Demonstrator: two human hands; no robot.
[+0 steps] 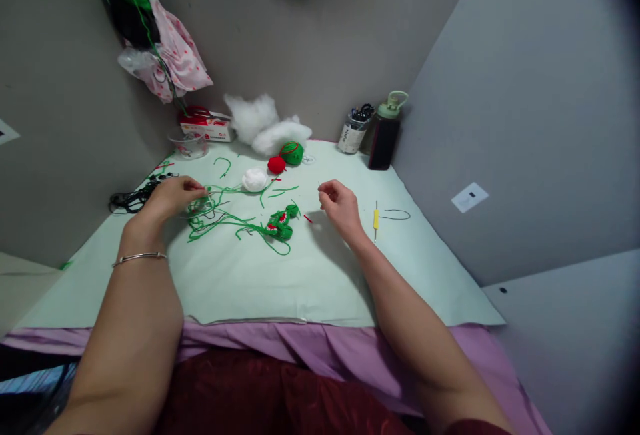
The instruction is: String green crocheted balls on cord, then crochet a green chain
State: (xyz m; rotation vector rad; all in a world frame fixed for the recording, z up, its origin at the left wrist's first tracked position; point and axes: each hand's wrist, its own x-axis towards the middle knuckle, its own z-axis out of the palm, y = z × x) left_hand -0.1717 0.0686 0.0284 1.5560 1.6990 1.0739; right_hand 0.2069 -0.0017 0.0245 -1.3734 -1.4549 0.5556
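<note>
My left hand (173,196) is closed in a pinch at the left of the table, its fingertips on strands of green yarn (203,222) that lie in a loose tangle. My right hand (341,207) is raised over the table right of centre, thumb and fingers pinched together. Something very thin seems to stick up from its fingertips, too fine to name. Between the hands lie small green crocheted pieces (283,227) with red and white parts, long yarn tails running from them to the left. A short red yarn scrap (308,219) lies beside them.
Behind are a white yarn ball (255,180), red yarn ball (277,164), green yarn ball (292,152) and fluffy white stuffing (270,128). A yellow-handled crochet hook (376,219) lies right. A bottle (386,135), pen jar (353,132), clear cup (191,147) and black cord (133,199) line the edges.
</note>
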